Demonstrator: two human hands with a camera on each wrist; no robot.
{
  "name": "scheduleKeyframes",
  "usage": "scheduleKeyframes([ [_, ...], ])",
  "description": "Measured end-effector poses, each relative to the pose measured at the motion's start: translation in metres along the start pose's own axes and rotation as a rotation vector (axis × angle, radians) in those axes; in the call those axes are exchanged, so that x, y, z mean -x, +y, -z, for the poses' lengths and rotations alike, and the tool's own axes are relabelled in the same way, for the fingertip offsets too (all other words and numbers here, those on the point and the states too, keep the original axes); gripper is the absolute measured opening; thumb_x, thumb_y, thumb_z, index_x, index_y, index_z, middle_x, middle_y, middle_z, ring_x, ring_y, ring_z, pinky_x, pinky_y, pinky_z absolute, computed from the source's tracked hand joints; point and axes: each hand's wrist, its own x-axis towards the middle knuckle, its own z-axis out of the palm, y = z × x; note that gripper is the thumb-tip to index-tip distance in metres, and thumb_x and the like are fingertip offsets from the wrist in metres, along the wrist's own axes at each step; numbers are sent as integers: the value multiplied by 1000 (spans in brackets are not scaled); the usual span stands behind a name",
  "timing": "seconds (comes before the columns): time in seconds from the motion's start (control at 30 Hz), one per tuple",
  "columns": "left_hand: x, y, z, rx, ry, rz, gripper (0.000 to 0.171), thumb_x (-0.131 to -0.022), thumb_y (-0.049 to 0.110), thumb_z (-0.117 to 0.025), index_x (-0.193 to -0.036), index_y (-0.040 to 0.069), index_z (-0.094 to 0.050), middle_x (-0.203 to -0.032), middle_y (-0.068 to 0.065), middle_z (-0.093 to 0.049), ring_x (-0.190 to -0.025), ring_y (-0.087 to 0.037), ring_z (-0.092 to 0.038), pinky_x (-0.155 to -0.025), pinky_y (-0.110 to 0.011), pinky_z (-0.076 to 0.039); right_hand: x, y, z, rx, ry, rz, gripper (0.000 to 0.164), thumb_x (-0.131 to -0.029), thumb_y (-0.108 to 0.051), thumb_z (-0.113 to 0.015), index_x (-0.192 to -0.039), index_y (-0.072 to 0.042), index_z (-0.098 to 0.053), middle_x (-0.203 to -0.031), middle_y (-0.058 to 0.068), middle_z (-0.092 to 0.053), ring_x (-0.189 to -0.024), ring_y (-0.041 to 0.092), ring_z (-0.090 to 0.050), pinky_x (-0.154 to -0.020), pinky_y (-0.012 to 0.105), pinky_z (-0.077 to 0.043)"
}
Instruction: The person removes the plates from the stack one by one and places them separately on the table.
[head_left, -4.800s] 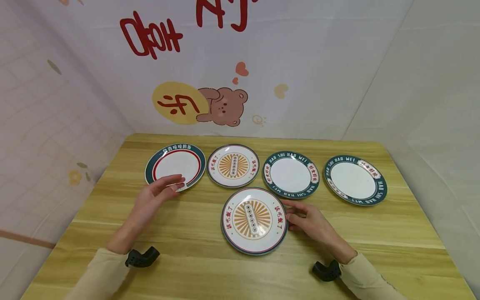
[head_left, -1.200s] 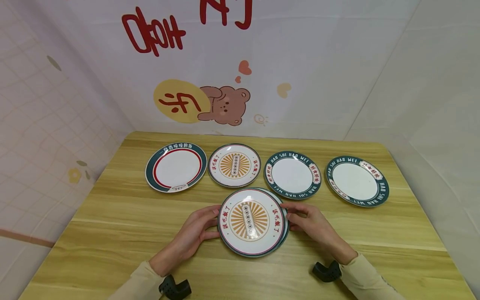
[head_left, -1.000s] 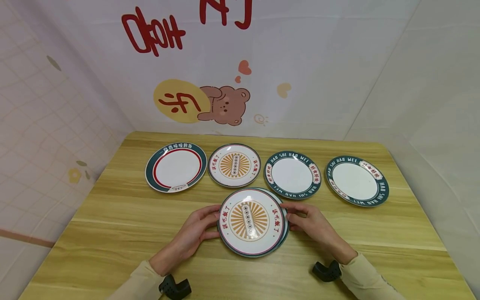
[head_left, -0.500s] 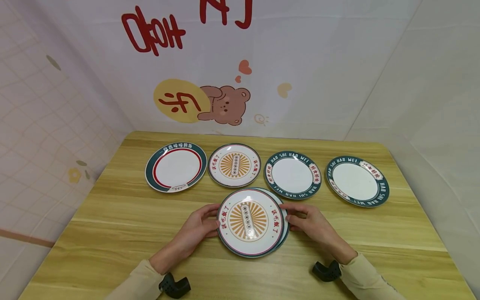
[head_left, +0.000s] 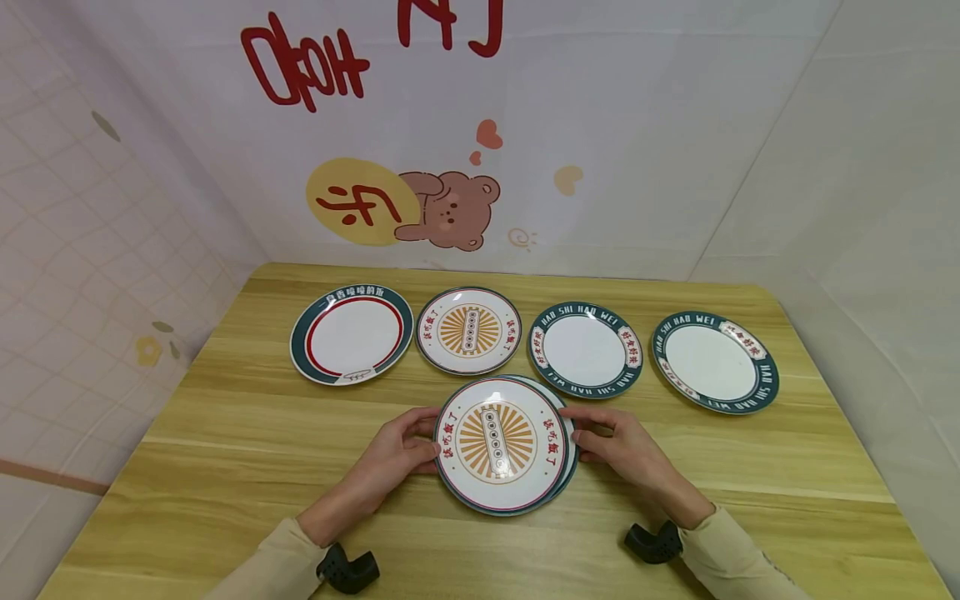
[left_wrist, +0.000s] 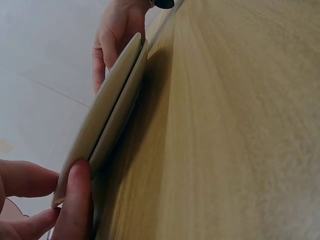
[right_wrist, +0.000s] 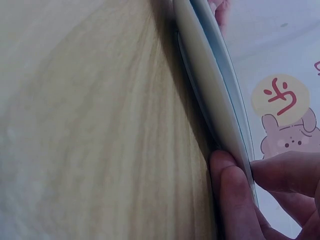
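Observation:
A round white plate [head_left: 497, 442] with an orange sunburst and red characters lies on top of a small stack in front of me. Under it, a lower plate [head_left: 570, 468] shows as a crescent along the right side. My left hand [head_left: 384, 460] pinches the upper plate's left rim between thumb and fingers. On the opposite side, my right hand [head_left: 626, 446] grips the stack's right rim. The left wrist view shows the undersides of two nested plates [left_wrist: 107, 105], tilted in that picture. Fingers [right_wrist: 235, 195] curl under the rim in the right wrist view.
Behind the stack, a row spans the wooden table [head_left: 247, 433]: a green-rimmed plate [head_left: 356, 333] with a red ring, a smaller sunburst plate [head_left: 468, 358], and two green plates with lettering [head_left: 585, 350], the rightmost plate [head_left: 712, 362] slightly larger. White printed cloth [head_left: 600, 100] encloses the table.
My left hand has moved from the back-left plate to the stack, its thumb now over the rim. The upper plate has shifted slightly left, exposing the lower one. My right hand has stayed put.

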Motion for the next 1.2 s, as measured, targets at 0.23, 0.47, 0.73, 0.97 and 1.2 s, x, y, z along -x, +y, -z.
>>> scheduleKeyframes([
  [0.23, 0, -1, 2, 5, 28, 5, 56, -97, -6, -60, -149, -10, -41, -120, -25, -60, -96, -20, -68, -80, -34, -62, 0, 0, -2, 22, 16, -9, 41, -101, -7, -65, -141, -2, -62, -132, 21, -60, -101, 21, -62, -78, 29, -61],
  [0.47, 1, -3, 5, 18, 56, 14, 55, -96, -3, -63, -147, -11, -44, -118, -23, -64, -97, -20, -68, -83, -34, -62, -2, 0, -2, 70, 32, -13, 44, -100, -5, -65, -144, -4, -60, -117, 17, -63, -98, 22, -62, -76, 29, -61],
  [0.73, 0, -6, 10, 82, 103, 71, 50, -93, -4, -65, -140, -14, -51, -112, -18, -65, -94, -18, -67, -81, -30, -62, -2, 0, -3, 81, 35, -7, 45, -100, -4, -65, -144, -5, -60, -111, 16, -62, -97, 24, -62, -75, 29, -62],
  [0.97, 2, -7, 14, 148, 133, 97, 50, -92, -4, -66, -139, -14, -52, -108, -15, -66, -91, -16, -68, -77, -28, -62, -2, -1, -1, 17, 9, -22, 56, -100, -5, -65, -154, -7, -49, -116, 21, -61, -102, 27, -62, -80, 33, -63],
  [1.2, 5, -4, 15, 154, 159, 104, 50, -91, -3, -67, -139, -13, -54, -109, -14, -69, -91, -15, -69, -75, -26, -61, -1, -4, 0, 30, 2, -35, 58, -101, -9, -66, -156, -7, -45, -119, 21, -60, -102, 29, -62, -82, 32, -62],
])
